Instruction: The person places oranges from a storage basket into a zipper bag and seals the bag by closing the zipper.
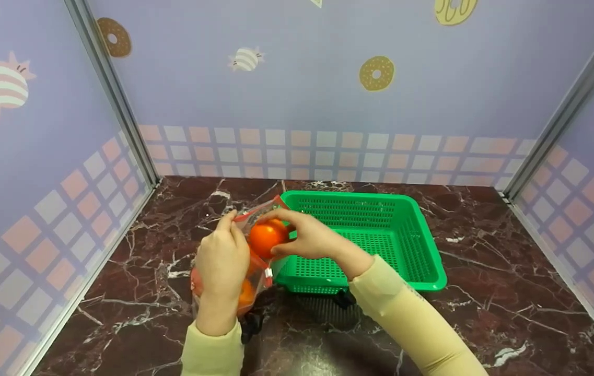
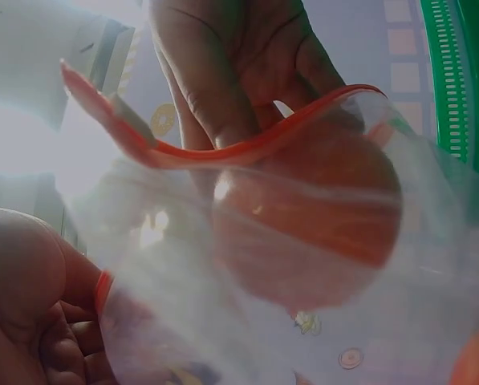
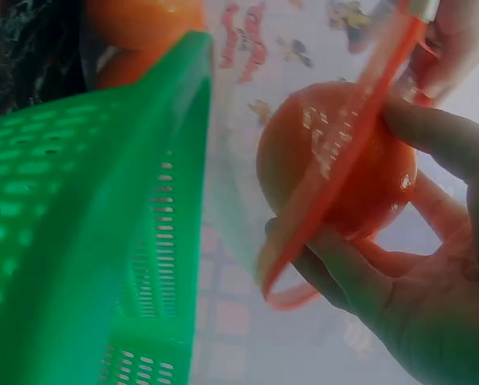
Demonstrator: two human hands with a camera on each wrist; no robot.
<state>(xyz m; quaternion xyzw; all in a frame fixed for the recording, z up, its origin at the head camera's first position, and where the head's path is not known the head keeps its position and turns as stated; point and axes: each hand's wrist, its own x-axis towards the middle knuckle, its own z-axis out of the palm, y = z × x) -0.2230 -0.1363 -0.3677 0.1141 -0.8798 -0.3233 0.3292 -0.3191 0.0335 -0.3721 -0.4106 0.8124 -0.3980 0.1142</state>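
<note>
A clear zip bag (image 2: 159, 249) with a red zip edge and printed cartoon figures is held up left of the green basket (image 1: 439, 271). My left hand (image 1: 222, 261) grips the bag's rim near its opening. Between the fingers and thumb of my right hand (image 1: 315, 237) is a glossy round orange-red fruit (image 1: 266, 240), at the bag's mouth. The left wrist view shows most of this fruit behind the clear plastic, below the red edge. Lower in the bag lie more orange fruits (image 1: 246, 293), partly hidden by my left hand and wrist.
The perforated basket stands just right of the bag, with its bare bottom showing. Dark red marbled tabletop (image 1: 495, 292) surrounds it. Patterned panels (image 1: 323, 104) close off the back and both sides. Small black objects (image 1: 345, 299) sit by the basket's front edge.
</note>
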